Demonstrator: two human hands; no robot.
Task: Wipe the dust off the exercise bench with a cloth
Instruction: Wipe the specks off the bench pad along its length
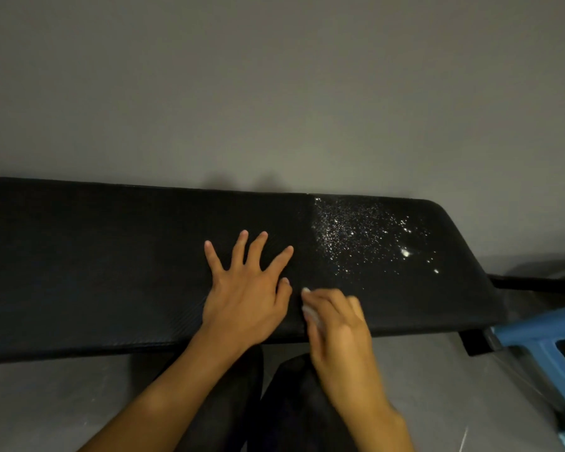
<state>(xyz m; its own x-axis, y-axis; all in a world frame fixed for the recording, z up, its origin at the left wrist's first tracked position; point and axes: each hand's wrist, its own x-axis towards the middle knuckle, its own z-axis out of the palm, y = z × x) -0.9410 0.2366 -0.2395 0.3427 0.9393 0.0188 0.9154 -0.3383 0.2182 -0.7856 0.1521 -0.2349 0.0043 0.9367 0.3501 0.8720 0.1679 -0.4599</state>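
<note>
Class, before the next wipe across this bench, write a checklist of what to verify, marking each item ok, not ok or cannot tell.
1. Left hand flat on the bench, fingers spread: ok.
2. Right hand grips the cloth: ok, a pale bit shows under blurred fingers.
3. Dust located, right of both hands: ok.
4. Bench free of dust: not ok, white specks cover its right end.
5. Cloth clean enough: cannot tell, mostly hidden.
6. Blue stool off the pad: ok.

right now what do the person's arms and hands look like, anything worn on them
Both forearms are bare, no sleeves. The left hand and right hand wear no gloves, and no watch, ring or band shows; the right hand is blurred.
</note>
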